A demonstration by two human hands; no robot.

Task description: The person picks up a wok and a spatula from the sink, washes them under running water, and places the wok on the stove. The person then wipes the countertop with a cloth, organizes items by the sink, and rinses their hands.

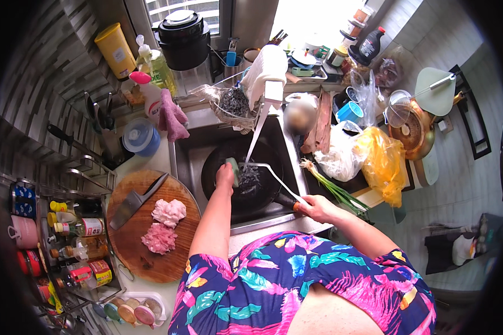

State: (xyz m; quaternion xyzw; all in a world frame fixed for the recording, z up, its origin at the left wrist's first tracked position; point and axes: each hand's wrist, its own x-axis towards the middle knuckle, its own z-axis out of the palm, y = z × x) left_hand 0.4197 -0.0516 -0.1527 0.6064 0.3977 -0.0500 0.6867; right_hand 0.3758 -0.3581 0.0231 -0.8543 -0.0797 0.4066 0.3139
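Observation:
A dark wok [213, 167] sits in the metal sink [193, 146], with water running into it from the white-wrapped faucet [273, 90]. My left hand [225, 178] holds a pale green sponge [233, 171] over the wok. In my right hand [320, 208] is the pale handle of a long utensil [283, 183], perhaps a spatula; its far end is under the stream. The same hand is at the orange-tipped end of the wok handle [284, 199]; whether it grips that too, I cannot tell.
Left of the sink, a round wooden cutting board [125, 251] bears a cleaver [136, 203] and two heaps of raw meat [167, 212]. Scallions [339, 190], a white plastic bag [339, 161] and a yellow plastic bag [383, 163] lie on the right. A steel-wool scourer [233, 101] is behind the sink.

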